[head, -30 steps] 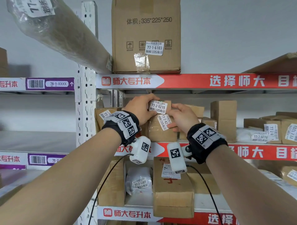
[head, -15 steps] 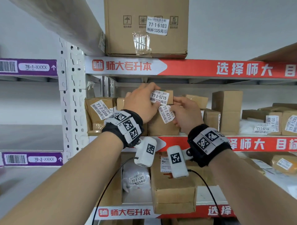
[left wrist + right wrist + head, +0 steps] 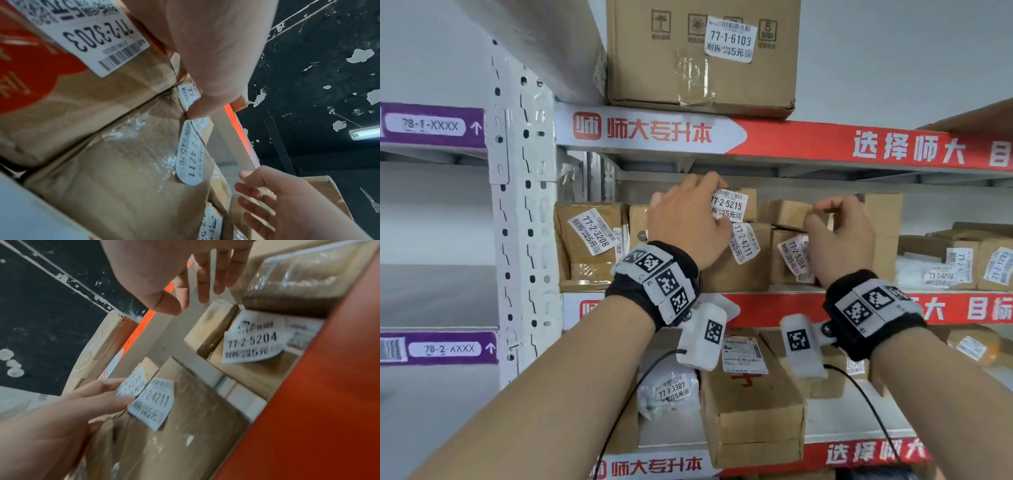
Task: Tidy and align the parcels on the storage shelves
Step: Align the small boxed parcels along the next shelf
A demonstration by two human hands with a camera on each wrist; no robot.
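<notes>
A small cardboard box labelled 77-2-5215 [image 3: 736, 205] [image 3: 133, 382] sits on top of the larger box 77-2-4211 [image 3: 743, 260] [image 3: 123, 178] on the middle shelf. My left hand [image 3: 702, 205] [image 3: 115, 392] grips the small box from its left, with the thumb [image 3: 197, 107] on its label. My right hand [image 3: 822, 214] [image 3: 185, 288] hovers further right with loosely curled fingers that hold nothing. It hangs in front of box 77-2-5204 [image 3: 789, 257] [image 3: 252, 344] and the small box [image 3: 784, 214] stacked on it.
Box 77-2-3208 [image 3: 589, 246] stands at the left against the white upright [image 3: 517, 205]. A tall box [image 3: 883, 233] and several labelled parcels [image 3: 962, 260] fill the right. Large box 77-1-6103 [image 3: 698, 54] is on the top shelf. Below lie a long box [image 3: 750, 404] and a white bag [image 3: 671, 390].
My right hand has let go of the middle stack and moved right, to in front of box 77-2-5204. The left hand stays on box 77-2-5215.
</notes>
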